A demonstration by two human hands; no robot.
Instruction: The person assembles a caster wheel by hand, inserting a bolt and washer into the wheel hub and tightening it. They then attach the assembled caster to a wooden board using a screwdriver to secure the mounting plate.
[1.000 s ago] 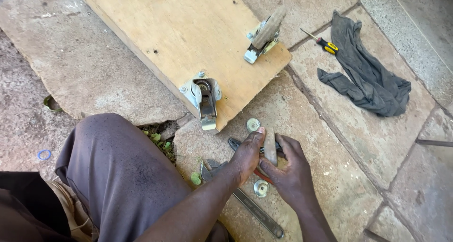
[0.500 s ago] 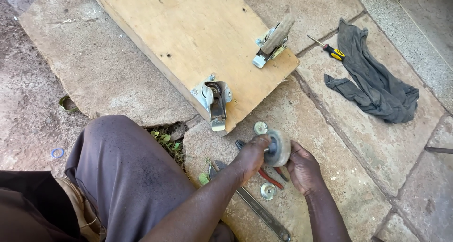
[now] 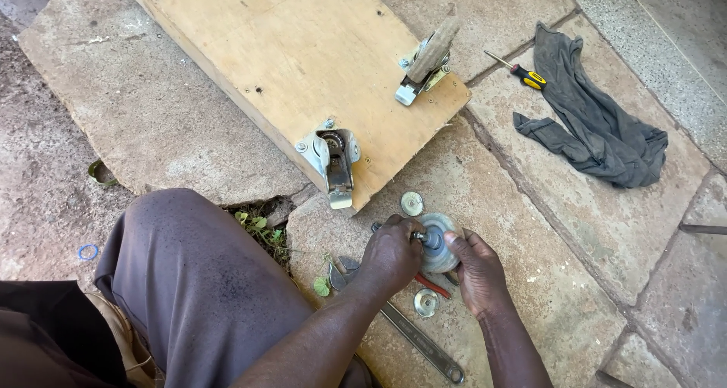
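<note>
Your left hand (image 3: 390,255) pinches the axle, right hand (image 3: 477,271) cups the caster wheel (image 3: 438,244) just above the stone floor (image 3: 530,206) (stiff, probably heavy-ish, dusty); grip the rim, not the face

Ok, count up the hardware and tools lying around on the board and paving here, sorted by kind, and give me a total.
Metal caster brackets on the pale plywood board: 2
Grey caster wheel held in both hands: 1
Loose round metal washers: 2
Yellow-and-black-handled screwdriver: 1
Long steel wrench: 1
Red-handled pliers: 1
Crumpled grey cloth: 1
Total: 9
</note>
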